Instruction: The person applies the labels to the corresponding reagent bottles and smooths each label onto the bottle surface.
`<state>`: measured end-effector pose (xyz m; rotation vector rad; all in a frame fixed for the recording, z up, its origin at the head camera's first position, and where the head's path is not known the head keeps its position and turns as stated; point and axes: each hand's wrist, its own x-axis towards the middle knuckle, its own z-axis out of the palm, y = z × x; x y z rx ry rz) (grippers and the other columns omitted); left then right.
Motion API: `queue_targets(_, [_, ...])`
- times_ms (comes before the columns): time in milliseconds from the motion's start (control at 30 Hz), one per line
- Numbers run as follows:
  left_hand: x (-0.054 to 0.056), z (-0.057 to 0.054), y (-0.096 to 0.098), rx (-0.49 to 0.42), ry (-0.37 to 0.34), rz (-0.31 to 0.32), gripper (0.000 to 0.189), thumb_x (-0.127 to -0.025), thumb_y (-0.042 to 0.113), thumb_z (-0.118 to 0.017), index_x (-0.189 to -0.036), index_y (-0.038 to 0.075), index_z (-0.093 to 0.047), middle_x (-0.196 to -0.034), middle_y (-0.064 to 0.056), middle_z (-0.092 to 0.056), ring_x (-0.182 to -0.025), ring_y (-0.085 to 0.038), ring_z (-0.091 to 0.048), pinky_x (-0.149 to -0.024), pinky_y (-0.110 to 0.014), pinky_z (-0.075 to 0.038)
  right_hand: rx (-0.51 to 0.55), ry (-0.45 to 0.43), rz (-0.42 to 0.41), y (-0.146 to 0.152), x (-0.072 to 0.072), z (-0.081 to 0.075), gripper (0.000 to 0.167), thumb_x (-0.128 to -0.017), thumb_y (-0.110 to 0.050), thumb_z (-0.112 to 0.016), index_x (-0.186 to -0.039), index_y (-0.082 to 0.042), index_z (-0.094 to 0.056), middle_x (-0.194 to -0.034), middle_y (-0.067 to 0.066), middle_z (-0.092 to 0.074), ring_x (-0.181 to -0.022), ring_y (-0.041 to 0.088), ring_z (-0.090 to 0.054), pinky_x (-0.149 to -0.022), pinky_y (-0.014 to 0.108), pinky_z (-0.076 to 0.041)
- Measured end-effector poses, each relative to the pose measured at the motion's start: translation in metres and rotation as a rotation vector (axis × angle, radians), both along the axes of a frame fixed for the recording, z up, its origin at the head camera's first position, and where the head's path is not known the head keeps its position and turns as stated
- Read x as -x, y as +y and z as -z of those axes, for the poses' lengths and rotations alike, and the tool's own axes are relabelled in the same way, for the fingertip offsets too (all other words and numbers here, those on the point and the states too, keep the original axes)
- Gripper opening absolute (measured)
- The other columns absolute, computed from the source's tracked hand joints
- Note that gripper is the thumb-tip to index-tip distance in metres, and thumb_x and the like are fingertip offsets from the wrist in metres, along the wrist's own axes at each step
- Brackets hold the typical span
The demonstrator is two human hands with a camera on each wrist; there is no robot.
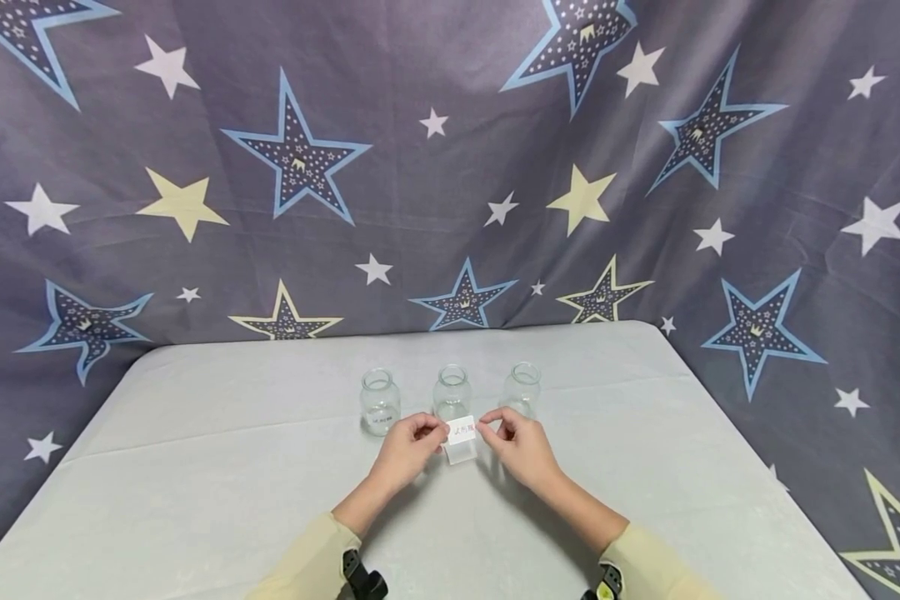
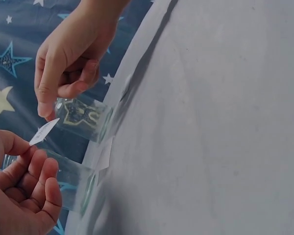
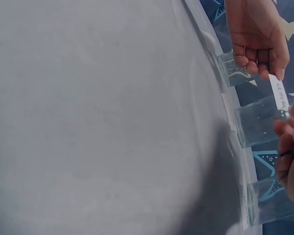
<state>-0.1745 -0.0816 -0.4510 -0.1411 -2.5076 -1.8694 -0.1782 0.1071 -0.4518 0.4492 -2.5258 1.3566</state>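
My left hand (image 1: 412,446) pinches the left edge of a small white paper label (image 1: 461,430) with handwritten characters. At its right edge, the thumb and index finger of my right hand (image 1: 525,450) pinch the same label. Just below it, a blank white slip (image 1: 461,452) shows on the table side. Behind the label stands the middle glass jar (image 1: 452,392), open-topped and upright. The left glass jar (image 1: 378,400) has dark writing visible at its lower part. The right glass jar (image 1: 523,385) is partly hidden behind my right hand.
A pale cloth covers the table (image 1: 232,500). Behind it hangs a dark grey curtain (image 1: 405,192) printed with stars. In the right wrist view a written label (image 3: 245,210) is by the base of the lowest jar (image 3: 274,200).
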Motion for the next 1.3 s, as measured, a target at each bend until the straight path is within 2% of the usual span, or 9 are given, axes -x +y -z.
queue_targets(233, [-0.003, -0.002, 0.000, 0.082, 0.056, 0.003, 0.009, -0.085, 0.011, -0.062, -0.083, 0.003, -0.067, -0.070, -0.002, -0.061, -0.062, -0.007, -0.052, -0.056, -0.018, -0.042, 0.064, -0.189, -0.024, 0.000, 0.005, 0.001, 0.011, -0.084, -0.019, -0.069, -0.088, -0.009, -0.069, -0.050, -0.002, -0.050, -0.041, 0.006, -0.042, -0.039, 0.020, -0.032])
queue_targets(333, [-0.005, -0.003, 0.000, 0.103, 0.073, 0.004, 0.008, -0.084, 0.011, -0.063, -0.082, 0.004, -0.067, -0.069, -0.001, -0.060, -0.062, -0.006, -0.050, -0.057, -0.018, -0.041, 0.075, -0.219, -0.039, -0.001, 0.006, 0.000, 0.009, -0.084, -0.018, -0.069, -0.087, -0.009, -0.069, -0.050, 0.000, -0.052, -0.041, 0.007, -0.042, -0.040, 0.020, -0.032])
queue_targets(767, [-0.001, 0.002, -0.001, 0.124, 0.102, -0.010, 0.008, -0.082, 0.012, -0.067, -0.082, 0.005, -0.067, -0.072, -0.003, -0.062, -0.064, -0.005, -0.049, -0.059, -0.018, -0.042, 0.090, -0.240, -0.071, -0.001, 0.008, -0.002, 0.007, -0.085, -0.015, -0.066, -0.084, -0.007, -0.066, -0.050, 0.000, -0.051, -0.041, 0.006, -0.040, -0.039, 0.019, -0.029])
queue_targets(867, [0.000, 0.004, -0.001, 0.119, 0.157, -0.005, 0.010, -0.081, 0.013, -0.067, -0.081, 0.004, -0.066, -0.073, -0.003, -0.063, -0.065, -0.005, -0.049, -0.058, -0.018, -0.043, 0.092, -0.234, -0.071, -0.001, 0.010, -0.001, 0.009, -0.086, -0.016, -0.066, -0.084, -0.007, -0.066, -0.050, 0.001, -0.052, -0.040, 0.006, -0.039, -0.039, 0.020, -0.029])
queue_targets(900, [0.000, 0.004, -0.001, 0.121, 0.194, -0.003, 0.011, -0.081, 0.014, -0.067, -0.081, 0.003, -0.065, -0.072, -0.002, -0.062, -0.064, -0.005, -0.050, -0.057, -0.018, -0.043, 0.095, -0.233, -0.071, -0.001, 0.011, -0.001, 0.010, -0.086, -0.017, -0.066, -0.084, -0.007, -0.066, -0.050, 0.002, -0.052, -0.040, 0.006, -0.039, -0.039, 0.020, -0.029])
queue_targets(1000, [0.002, 0.005, -0.001, 0.114, 0.236, -0.013, 0.012, -0.081, 0.014, -0.066, -0.081, 0.001, -0.066, -0.071, -0.003, -0.063, -0.064, -0.004, -0.050, -0.057, -0.018, -0.043, 0.107, -0.224, -0.072, -0.001, 0.012, 0.000, 0.011, -0.086, -0.018, -0.067, -0.085, -0.007, -0.066, -0.051, 0.002, -0.052, -0.039, 0.005, -0.038, -0.039, 0.019, -0.029])
queue_targets(1100, [0.005, 0.005, 0.000, 0.118, 0.204, -0.036, 0.012, -0.081, 0.012, -0.067, -0.081, 0.000, -0.067, -0.072, -0.006, -0.064, -0.064, -0.005, -0.051, -0.058, -0.017, -0.044, 0.120, -0.216, -0.072, -0.002, 0.014, 0.002, 0.011, -0.086, -0.018, -0.067, -0.085, -0.007, -0.066, -0.051, 0.002, -0.052, -0.039, 0.005, -0.039, -0.039, 0.019, -0.029])
queue_targets(1167, [0.006, 0.005, 0.000, 0.127, 0.158, -0.052, 0.011, -0.080, 0.010, -0.068, -0.083, -0.001, -0.067, -0.074, -0.008, -0.065, -0.066, -0.006, -0.052, -0.059, -0.018, -0.045, 0.126, -0.207, -0.074, -0.003, 0.015, 0.003, 0.011, -0.086, -0.018, -0.067, -0.085, -0.007, -0.066, -0.050, 0.002, -0.052, -0.039, 0.005, -0.040, -0.039, 0.018, -0.029])
queue_targets(1300, [0.008, 0.003, 0.001, 0.165, 0.131, -0.072, 0.011, -0.081, 0.010, -0.070, -0.084, 0.000, -0.068, -0.076, -0.009, -0.066, -0.066, -0.007, -0.053, -0.060, -0.017, -0.045, 0.134, -0.183, -0.078, -0.005, 0.018, 0.005, 0.010, -0.086, -0.016, -0.067, -0.085, -0.006, -0.066, -0.050, 0.003, -0.052, -0.039, 0.005, -0.039, -0.039, 0.018, -0.028])
